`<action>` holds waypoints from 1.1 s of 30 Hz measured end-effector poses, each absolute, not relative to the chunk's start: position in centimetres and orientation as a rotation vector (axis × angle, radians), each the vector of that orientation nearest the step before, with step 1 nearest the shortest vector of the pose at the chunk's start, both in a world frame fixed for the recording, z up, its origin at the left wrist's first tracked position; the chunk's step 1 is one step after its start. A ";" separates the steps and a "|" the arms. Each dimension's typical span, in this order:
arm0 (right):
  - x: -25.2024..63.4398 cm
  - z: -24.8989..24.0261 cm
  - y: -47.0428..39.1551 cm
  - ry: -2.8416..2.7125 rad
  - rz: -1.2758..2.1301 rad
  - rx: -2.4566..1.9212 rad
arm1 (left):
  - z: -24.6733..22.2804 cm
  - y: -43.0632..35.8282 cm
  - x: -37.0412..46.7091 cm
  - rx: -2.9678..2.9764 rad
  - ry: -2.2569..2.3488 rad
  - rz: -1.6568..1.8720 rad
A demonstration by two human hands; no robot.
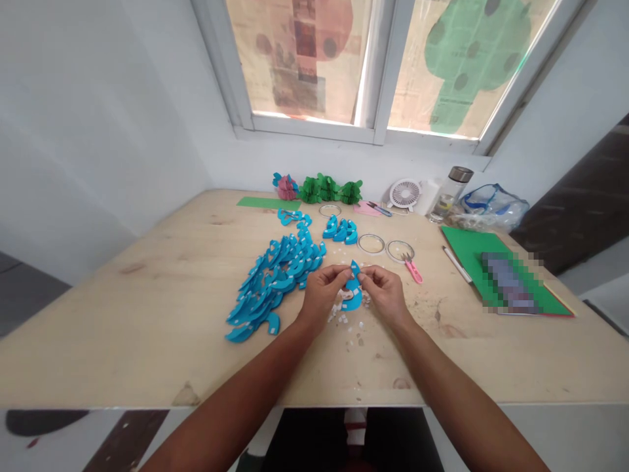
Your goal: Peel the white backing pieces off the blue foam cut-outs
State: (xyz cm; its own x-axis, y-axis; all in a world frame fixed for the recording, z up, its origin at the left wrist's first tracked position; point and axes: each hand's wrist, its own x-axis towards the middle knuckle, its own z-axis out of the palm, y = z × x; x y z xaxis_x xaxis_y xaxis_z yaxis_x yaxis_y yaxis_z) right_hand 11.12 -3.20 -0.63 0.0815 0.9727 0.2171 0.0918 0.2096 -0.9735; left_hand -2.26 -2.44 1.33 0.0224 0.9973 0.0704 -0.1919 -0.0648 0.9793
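My left hand (320, 293) and my right hand (386, 296) meet over the middle of the table, both pinching a small blue paper piece (354, 267). Its lower part is partly covered by my fingers. Just under it a curved blue cutout (352, 303) shows; I cannot tell whether the two are joined. Tiny white squares (344, 320) are scattered below my hands. To the left spreads a heap of blue curved cutouts (280, 278), many with white patches on them. A smaller group of folded blue pieces (340, 230) sits behind my hands.
Metal rings (371, 244) and pink-handled snips (413, 269) lie beyond my right hand. Green folded-paper shapes (327, 189), a small white fan (405, 193) and a bottle (449, 195) stand along the back. A green sheet (466, 246) and a white pen (457, 264) are at right.
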 end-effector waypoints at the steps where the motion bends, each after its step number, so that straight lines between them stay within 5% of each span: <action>1: 11.1 -0.6 -3.2 -1.298 0.942 -1.154 | 1.3 -2.4 -2.3 1.138 1.014 1.326; 9: 10.8 -0.5 -3.4 -1.359 0.922 -1.186 | 0.7 -2.2 -2.2 1.225 1.082 1.396; 18: 10.4 0.8 -4.5 -1.681 0.088 -1.146 | -0.1 -2.3 -2.7 1.519 1.179 1.420; 33: 10.5 0.7 -4.4 -1.707 -0.034 -1.102 | 0.7 -2.9 -2.5 1.758 1.204 1.462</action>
State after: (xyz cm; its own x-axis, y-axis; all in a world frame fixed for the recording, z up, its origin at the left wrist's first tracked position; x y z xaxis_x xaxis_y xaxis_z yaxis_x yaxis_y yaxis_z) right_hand 10.52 -4.41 0.73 -0.0202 0.6432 0.7655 0.6731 0.5749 -0.4653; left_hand -2.48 -2.88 0.67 0.0066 0.8852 0.4651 0.2867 -0.4473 0.8472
